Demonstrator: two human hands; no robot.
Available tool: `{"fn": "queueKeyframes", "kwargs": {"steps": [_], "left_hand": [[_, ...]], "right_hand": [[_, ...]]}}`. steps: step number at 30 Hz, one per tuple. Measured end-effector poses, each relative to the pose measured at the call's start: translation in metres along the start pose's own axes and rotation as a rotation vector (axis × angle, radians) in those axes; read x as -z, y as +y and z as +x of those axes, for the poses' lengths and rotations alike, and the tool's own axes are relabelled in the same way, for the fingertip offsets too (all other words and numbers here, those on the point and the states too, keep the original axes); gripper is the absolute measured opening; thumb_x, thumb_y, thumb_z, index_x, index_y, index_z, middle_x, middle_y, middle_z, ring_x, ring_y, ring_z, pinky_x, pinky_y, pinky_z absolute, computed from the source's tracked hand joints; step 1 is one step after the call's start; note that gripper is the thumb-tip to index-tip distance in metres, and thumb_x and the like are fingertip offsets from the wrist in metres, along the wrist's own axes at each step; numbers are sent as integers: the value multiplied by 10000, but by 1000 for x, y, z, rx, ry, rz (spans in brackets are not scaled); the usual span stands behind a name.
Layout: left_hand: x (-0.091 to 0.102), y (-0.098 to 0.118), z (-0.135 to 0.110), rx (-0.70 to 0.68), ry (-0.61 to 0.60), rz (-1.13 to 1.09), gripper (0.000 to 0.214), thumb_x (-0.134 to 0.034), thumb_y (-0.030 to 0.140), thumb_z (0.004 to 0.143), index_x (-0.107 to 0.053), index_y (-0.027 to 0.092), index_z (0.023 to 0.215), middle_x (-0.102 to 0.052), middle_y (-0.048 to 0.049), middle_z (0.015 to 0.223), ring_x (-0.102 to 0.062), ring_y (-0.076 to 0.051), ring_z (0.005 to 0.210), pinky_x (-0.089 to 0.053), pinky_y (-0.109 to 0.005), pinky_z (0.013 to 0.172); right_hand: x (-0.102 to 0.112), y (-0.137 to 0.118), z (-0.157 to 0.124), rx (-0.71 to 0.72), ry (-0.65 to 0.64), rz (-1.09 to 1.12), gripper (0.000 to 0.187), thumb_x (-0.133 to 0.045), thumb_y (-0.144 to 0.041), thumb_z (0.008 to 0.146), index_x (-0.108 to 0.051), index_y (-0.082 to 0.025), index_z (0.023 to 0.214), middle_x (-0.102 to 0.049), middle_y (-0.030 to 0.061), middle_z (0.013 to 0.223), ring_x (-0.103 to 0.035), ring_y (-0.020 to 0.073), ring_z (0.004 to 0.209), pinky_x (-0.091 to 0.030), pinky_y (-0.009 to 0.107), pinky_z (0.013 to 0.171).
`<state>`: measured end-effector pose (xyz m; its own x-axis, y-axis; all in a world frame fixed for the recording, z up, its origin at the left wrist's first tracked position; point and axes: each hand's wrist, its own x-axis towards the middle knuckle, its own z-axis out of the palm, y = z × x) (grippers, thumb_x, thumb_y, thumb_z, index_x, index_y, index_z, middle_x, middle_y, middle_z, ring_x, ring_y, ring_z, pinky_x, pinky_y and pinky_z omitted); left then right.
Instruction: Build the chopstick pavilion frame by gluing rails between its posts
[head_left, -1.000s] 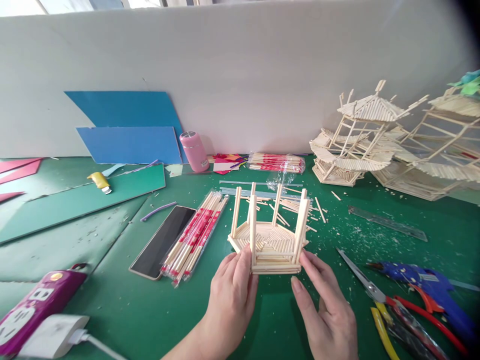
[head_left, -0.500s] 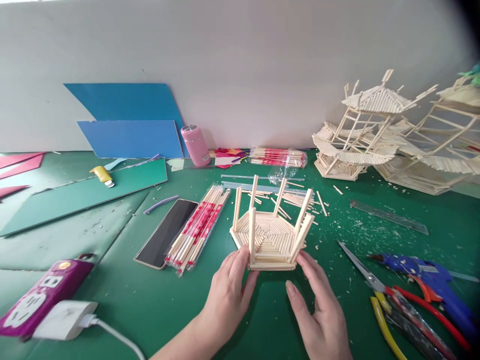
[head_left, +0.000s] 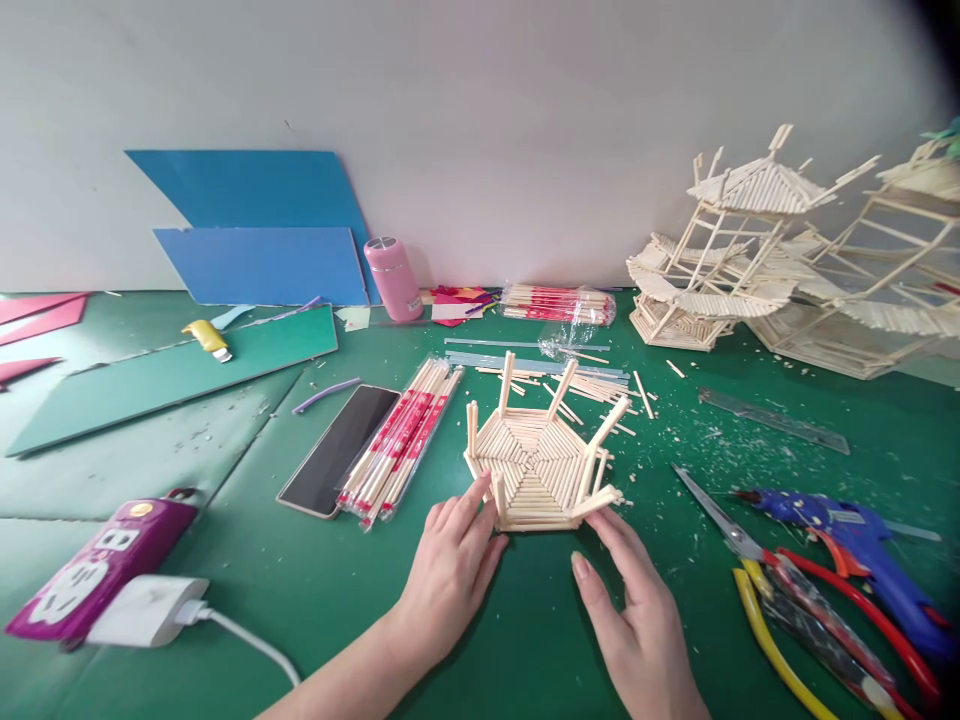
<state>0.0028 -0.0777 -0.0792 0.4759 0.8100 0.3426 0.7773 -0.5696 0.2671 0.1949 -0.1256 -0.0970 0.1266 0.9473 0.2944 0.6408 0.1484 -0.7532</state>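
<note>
A small hexagonal frame of wooden sticks (head_left: 536, 462), with a flat slatted floor and several upright posts, stands on the green mat (head_left: 525, 640) in front of me. My left hand (head_left: 450, 570) grips its near-left corner with thumb and fingers. My right hand (head_left: 637, 620) holds its near-right corner, fingertips on a slanting post. The frame is tipped toward me, so I look down onto its floor.
A black phone (head_left: 339, 449) and wrapped chopstick bundles (head_left: 401, 440) lie to the left. Scissors (head_left: 724, 530), red and yellow pliers and a blue glue gun (head_left: 855, 545) lie at right. Finished stick pagodas (head_left: 720, 250) stand far right. A purple power strip (head_left: 97, 570) sits near left.
Both hands have tilted the stick frame toward me and lowered it onto the mat; its floor now faces up at the camera. My view has shifted slightly downward.
</note>
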Motion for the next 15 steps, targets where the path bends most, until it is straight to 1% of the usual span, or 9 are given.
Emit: {"fn": "queueKeyframes", "kwargs": {"steps": [2, 3, 5, 6, 8, 11, 13, 15], "left_hand": [[5, -1, -4, 12, -14, -10, 265, -449, 169, 868, -505, 131, 1124, -532, -190, 1204, -550, -270, 958, -451, -402, 755], [8, -2, -7, 12, -19, -29, 247, -445, 158, 868, -514, 134, 1103, -563, -174, 1154, -552, -258, 922, -443, -393, 742], [14, -6, -12, 8, -21, -80, 191, -428, 121, 868, -541, 152, 1020, -630, -115, 964, -550, -225, 806, -425, -361, 690], [17, -8, -15, 7, -23, -103, 170, -421, 108, 867, -548, 161, 969, -635, -83, 853, -537, -207, 738, -414, -342, 657], [25, -12, -19, 13, -6, -133, 144, -414, 103, 868, -534, 169, 913, -596, -40, 708, -498, -184, 649, -393, -312, 609], [39, -17, -18, 75, 46, -179, 104, -397, 123, 879, -484, 177, 900, -549, -18, 684, -476, -162, 619, -393, -277, 593], [47, -16, -15, 157, 54, -231, 112, -372, 147, 891, -447, 194, 822, -500, 3, 660, -462, -142, 587, -393, -246, 575], [53, -14, -12, 235, 62, -277, 181, -346, 182, 902, -403, 210, 733, -429, 31, 601, -425, -126, 526, -377, -220, 526]], "right_hand": [[4, 1, -1, -29, -13, 23, 330, -459, -246, 867, -483, -215, 1195, -509, 93, 1246, -494, 221, 1140, -482, 338, 876], [6, 1, -2, -45, -8, 45, 299, -458, -250, 868, -499, -227, 1163, -511, 85, 1240, -491, 215, 1140, -482, 327, 871], [13, 4, -5, -84, 21, 95, 233, -463, -262, 865, -527, -242, 1088, -524, 72, 1210, -500, 211, 1124, -482, 313, 856], [18, 6, -6, -109, 43, 116, 215, -470, -274, 862, -533, -246, 1065, -537, 70, 1186, -516, 212, 1100, -485, 311, 840], [28, 11, -6, -172, 86, 139, 220, -487, -307, 851, -538, -249, 1057, -569, 68, 1131, -559, 215, 1030, -492, 318, 811], [46, 17, 4, -255, 132, 138, 253, -517, -360, 829, -549, -256, 1057, -614, 59, 1058, -612, 211, 919, -504, 333, 780], [58, 19, 18, -258, 141, 117, 277, -524, -386, 821, -552, -259, 1066, -632, 54, 1024, -625, 206, 880, -506, 343, 781], [69, 19, 38, -219, 142, 77, 311, -517, -402, 823, -543, -264, 1100, -640, 49, 1000, -628, 195, 857, -508, 336, 770]]}}
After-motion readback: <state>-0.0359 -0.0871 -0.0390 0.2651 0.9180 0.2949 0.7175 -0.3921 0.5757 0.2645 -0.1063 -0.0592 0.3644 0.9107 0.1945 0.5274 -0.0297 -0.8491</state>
